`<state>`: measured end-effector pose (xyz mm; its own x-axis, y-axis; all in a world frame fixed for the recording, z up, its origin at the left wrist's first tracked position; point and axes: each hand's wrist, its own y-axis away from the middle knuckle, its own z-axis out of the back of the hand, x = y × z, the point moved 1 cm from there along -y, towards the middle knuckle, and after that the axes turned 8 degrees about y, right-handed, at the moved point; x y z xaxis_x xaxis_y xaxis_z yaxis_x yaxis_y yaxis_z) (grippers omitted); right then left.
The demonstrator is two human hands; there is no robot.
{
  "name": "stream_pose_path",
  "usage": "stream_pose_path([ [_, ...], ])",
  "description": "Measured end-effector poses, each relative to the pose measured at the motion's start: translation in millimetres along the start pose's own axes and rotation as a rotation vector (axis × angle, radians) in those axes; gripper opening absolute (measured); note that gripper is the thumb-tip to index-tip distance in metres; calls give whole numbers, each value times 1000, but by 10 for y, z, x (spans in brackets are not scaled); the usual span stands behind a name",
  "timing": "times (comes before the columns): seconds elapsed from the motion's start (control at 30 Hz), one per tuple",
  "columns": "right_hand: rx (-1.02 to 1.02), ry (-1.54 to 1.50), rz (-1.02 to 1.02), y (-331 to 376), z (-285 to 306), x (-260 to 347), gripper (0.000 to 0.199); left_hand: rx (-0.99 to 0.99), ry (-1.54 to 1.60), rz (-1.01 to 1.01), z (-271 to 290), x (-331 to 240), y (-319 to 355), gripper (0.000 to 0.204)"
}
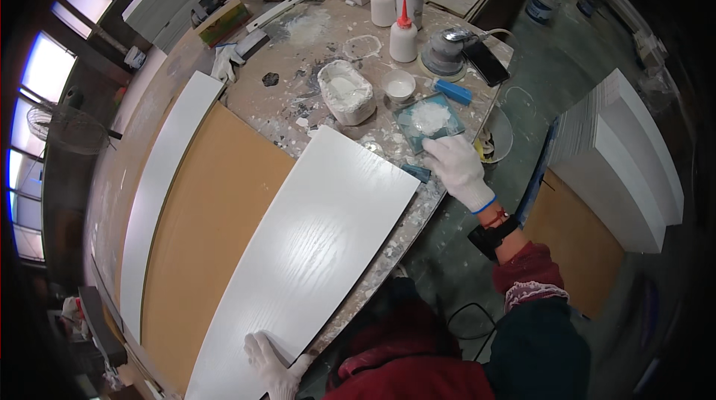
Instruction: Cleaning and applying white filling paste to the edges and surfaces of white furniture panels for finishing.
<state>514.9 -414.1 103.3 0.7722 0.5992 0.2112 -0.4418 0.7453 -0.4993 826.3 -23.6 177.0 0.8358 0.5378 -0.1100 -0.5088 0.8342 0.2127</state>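
Note:
A long white panel [313,228] with a wood-grain surface lies at a slant across the near side of the workbench. My left hand [270,366], in a white knit glove, rests flat on its near end with fingers spread. In a matching glove, my right hand [456,169] is at the near edge of a teal plate [409,131] that carries white paste [431,118]. Its fingers are bent together, and whatever they grip is hidden. A small blue-green block [416,173] lies beside that hand, at the panel's corner.
Behind the panel stand a paste-crusted tub [347,105], a small white cup [399,86], red-tipped bottles [403,40], a sander [443,57] and a phone [486,63]. Another white strip [168,183] lies left on a brown board [216,198]. Stacked white panels [597,154] stand at right.

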Motion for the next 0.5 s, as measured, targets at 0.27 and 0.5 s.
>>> stream_pose_path([
  [0.27, -27, -178, -265, -3, 226, -95, 20, -53, 201, 116, -141, 229, 121, 93],
  [0.5, 69, -406, -344, -125, 285, 65, 29, -209, 441, 503, -46, 859, 580, 76],
])
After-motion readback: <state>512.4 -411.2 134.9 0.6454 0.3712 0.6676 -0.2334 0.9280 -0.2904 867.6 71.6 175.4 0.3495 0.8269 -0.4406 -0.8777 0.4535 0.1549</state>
